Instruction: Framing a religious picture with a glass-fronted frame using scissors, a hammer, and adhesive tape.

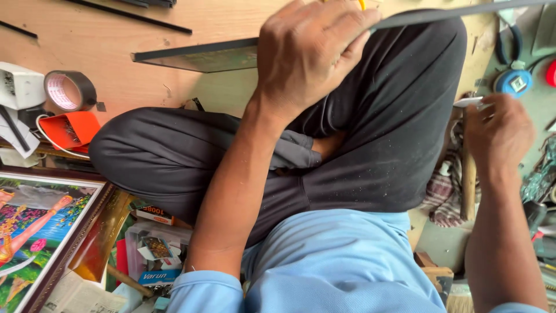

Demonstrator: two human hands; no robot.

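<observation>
The pale wooden board point(116, 46) that serves as the work floor fills the upper part of the view, and the person sits cross-legged on it in dark grey trousers point(370, 139) and a light blue shirt point(341, 261). Resting across the raised knee of those trousers is the long flat pane with a dark edge point(197, 57), probably glass or thin backing sheet, though the angle makes the material hard to settle; its near end lies over the board and its far end runs past the knee toward the upper right. The left hand point(310, 55) is closed over the pane's top edge above the knee, fingers curled down and pressing it steady. Below the trousers to the left lies a colourful framed picture with a dark red-brown moulding point(40, 232). Right of the knee stands a wooden-handled hammer point(468, 174). The right hand point(499, 130) is beside the hammer's top, fingers pinched narrowly on a small pale flat piece point(469, 102). Left of the pane's near end sits a roll of dark tape point(70, 91).

As the work stands, the pane is held and positioned but no fixing shows on it; the framed picture lies apart, untouched.
</observation>
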